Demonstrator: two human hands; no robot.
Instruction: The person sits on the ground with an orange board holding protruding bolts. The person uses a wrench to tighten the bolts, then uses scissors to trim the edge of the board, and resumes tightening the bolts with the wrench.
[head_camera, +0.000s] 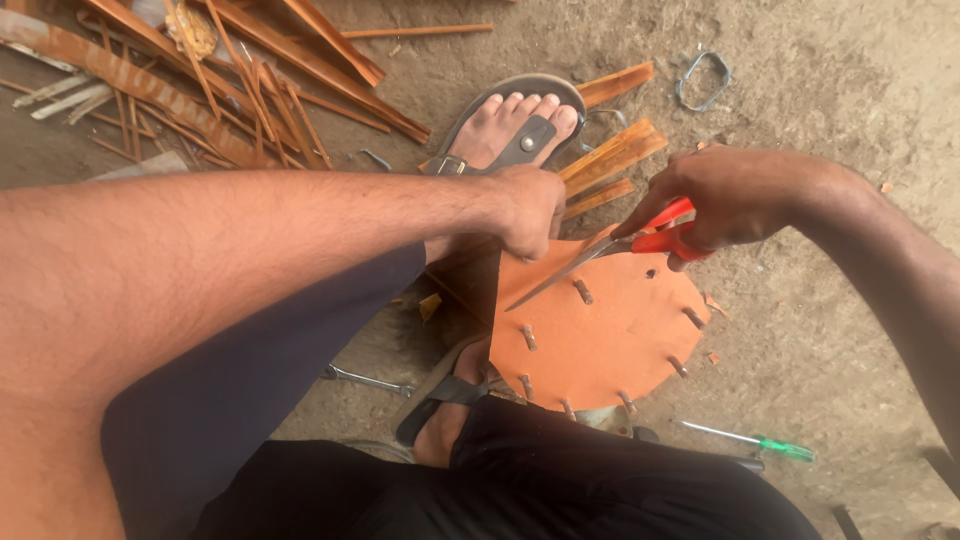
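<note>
On a dusty concrete floor, between a seated person's knees, a roughly round orange sheet (600, 335) rests near the lap, its surface matte and smooth like leather or thick card. Short wooden pegs (582, 291) stand through it at intervals, following the curved edge. The left hand (528, 210) is clenched on the sheet's upper edge, fingers curled tight and knuckles up, holding it steady. The right hand (735, 195) grips red-handled scissors (610, 250), fingers closed through the loops; the steel blades point left and down across the sheet, lying nearly together, though whether they are fully closed cannot be told. A sandalled foot (515, 125) sits just beyond the hands, beside stacked orange-brown wood strips (610, 155). More strips and offcuts (200, 80) lie heaped at upper left. A green-handled screwdriver (760, 440) lies on the floor, below the sheet to the right.
</note>
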